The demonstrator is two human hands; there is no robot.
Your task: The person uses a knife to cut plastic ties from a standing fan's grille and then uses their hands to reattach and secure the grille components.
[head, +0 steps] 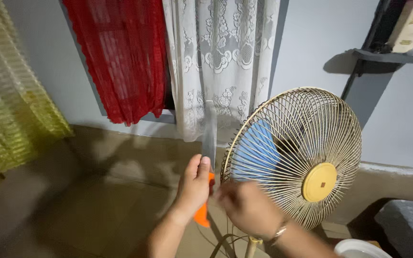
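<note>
As I read the head view from left to right, 1 yellow-green curtain (10, 105) hangs at the far left, then 1 red cloth (123, 57) and 1 white lace curtain (221, 62) against the wall.

1. My left hand (194, 186) is closed around the orange handle (202, 210) of a knife (209, 143). The thumb lies along the base of the blade; the handle's lower tip shows below the palm.
2. The knife's long axis runs near vertical, blade upward, tip in front of the lace curtain. The blade stands just left of the fan's rim, close to it; I cannot tell whether they touch.
3. My right hand (247, 208) is blurred. It sits just right of the knife handle, at the lower left edge of the fan guard (295, 153). I cannot tell whether its fingers are spread or gripping anything. It wears 1 bracelet (279, 232) at the wrist.
4. The left hand alone holds the knife; the right hand is nearer the guard.
5. Behind the cream wire guard I see blue fan blades (256, 153) and 1 yellow hub cap (319, 181). The fan pole (251, 246) and a cable run down below my hands.
6. Far right: 1 dark shelf (393, 56) carrying a box, 1 grey block (407, 224), 1 white rim (359, 248) at the bottom edge.
</note>
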